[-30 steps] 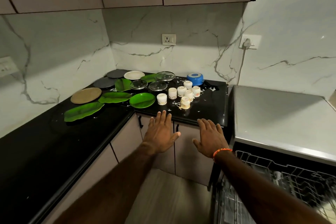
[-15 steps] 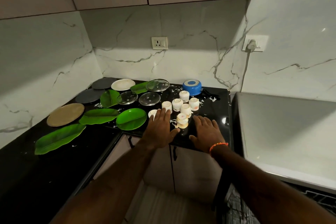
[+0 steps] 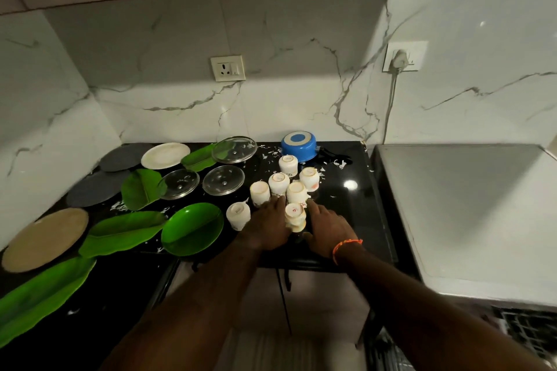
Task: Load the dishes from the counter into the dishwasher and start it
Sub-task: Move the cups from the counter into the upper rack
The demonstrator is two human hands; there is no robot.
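Note:
Several white cups stand upside down on the black counter [image 3: 355, 205]. The nearest cup [image 3: 295, 215] sits between my two hands. My left hand [image 3: 266, 226] lies flat just left of it, fingers stretched toward the cups behind. My right hand [image 3: 327, 227], with an orange wrist band, rests flat just right of it. Neither hand holds anything. Another cup [image 3: 238, 215] stands left of my left hand. Green leaf-shaped plates [image 3: 193, 227], glass lids [image 3: 223, 179], round plates [image 3: 165, 155] and a blue pan [image 3: 299, 144] lie further out. The dishwasher rack [image 3: 530, 328] shows at the bottom right.
White scraps are scattered over the counter. The dishwasher's grey top [image 3: 470, 205] stands right of the counter. Marble walls with a socket [image 3: 227, 68] and a plugged-in cord [image 3: 399, 59] close the back; cabinets hang above and drawers sit below the counter edge.
Both hands have moved forward from in front of the counter edge onto the counter and now flank the nearest cup. My view has moved closer and tilted left.

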